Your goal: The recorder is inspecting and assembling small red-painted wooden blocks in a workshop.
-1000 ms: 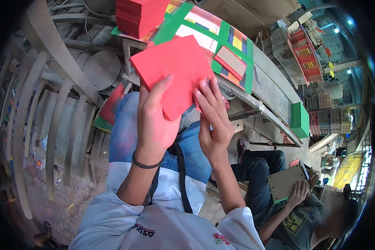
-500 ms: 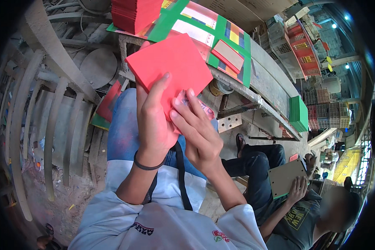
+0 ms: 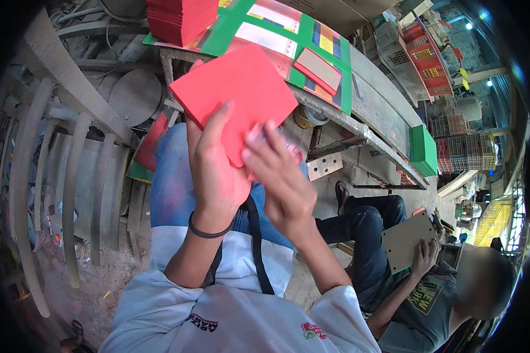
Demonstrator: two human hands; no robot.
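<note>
In the head view the left hand [image 3: 215, 170] holds a stack of red paper sheets [image 3: 235, 97] up in front of the person's chest, above the blue-jeaned lap; its fingers are closed on the stack, with the forefinger laid up the red face and a black band round the wrist. The right hand [image 3: 280, 176] is just beside it, blurred, its fingertips at the stack's lower right edge; whether its fingers pinch anything cannot be told.

On the metal workbench [image 3: 383, 112] behind lies a green printed board [image 3: 303, 38] with coloured panels. A tall pile of red sheets [image 3: 179, 17] stands on its left end and a small flat red pad [image 3: 318, 70] lies on its right part. A block of green sheets [image 3: 424, 150] sits further along the bench. Stacked crates [image 3: 421, 56] stand beyond; what they hold is too small to tell.

At the lower right a seated person holds a brown board [image 3: 406, 238].
</note>
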